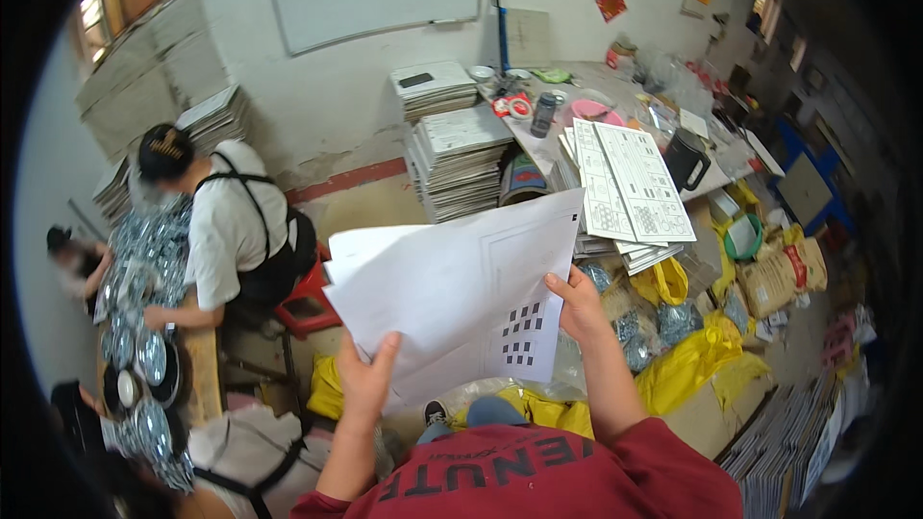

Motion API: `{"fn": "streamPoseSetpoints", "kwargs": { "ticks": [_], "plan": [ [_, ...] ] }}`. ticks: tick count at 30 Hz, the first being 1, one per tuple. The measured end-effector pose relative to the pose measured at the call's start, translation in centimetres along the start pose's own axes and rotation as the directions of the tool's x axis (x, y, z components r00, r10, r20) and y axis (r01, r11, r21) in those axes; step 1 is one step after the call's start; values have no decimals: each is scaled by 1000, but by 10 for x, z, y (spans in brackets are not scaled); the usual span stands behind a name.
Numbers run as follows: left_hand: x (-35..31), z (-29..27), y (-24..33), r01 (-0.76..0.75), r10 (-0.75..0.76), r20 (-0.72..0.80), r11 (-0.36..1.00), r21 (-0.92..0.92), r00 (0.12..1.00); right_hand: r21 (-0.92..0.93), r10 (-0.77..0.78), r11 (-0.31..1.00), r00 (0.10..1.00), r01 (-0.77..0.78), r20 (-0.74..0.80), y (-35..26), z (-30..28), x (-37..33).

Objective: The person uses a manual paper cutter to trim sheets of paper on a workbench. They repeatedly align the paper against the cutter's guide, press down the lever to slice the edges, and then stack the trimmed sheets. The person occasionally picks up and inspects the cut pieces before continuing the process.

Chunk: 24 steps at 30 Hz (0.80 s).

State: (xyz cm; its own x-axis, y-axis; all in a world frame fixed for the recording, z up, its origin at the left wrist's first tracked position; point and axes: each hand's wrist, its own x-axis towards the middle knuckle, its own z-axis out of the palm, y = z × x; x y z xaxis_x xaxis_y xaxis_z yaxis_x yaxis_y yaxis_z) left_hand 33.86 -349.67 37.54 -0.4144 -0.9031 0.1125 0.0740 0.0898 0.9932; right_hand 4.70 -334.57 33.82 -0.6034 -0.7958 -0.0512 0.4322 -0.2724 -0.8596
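In front of my body I hold several large white paper sheets, tilted and fanned apart at their upper left. Faint line drawings and rows of small dark squares show on the top sheet's right side. My left hand grips the lower left edge, thumb on top and fingers hidden beneath. My right hand pinches the right edge, its thumb on the paper beside the dark squares. Beyond my right hand, printed white boards with line drawings lie stacked at the table's near end.
A cluttered table bears a dark bottle, a pink bowl and a black jug. Board stacks stand beside it. Yellow sacks lie at right. At left, people work at a bench heaped with bagged parts, near a red stool.
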Motion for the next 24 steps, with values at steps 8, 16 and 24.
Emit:
{"fn": "streamPoseSetpoints", "kwargs": {
  "ticks": [8,16,24],
  "plan": [
    [195,29,-50,-39,23,205,996,76,979,-30,307,952,942,-306,137,-1,-9,151],
    [423,118,-141,27,-47,123,987,159,991,-593,87,787,982,-170,-166,-10,-22,351],
    [710,256,-209,-81,24,291,979,186,957,-732,-263,669,881,-128,-393,-68,-47,444]
  ]
}}
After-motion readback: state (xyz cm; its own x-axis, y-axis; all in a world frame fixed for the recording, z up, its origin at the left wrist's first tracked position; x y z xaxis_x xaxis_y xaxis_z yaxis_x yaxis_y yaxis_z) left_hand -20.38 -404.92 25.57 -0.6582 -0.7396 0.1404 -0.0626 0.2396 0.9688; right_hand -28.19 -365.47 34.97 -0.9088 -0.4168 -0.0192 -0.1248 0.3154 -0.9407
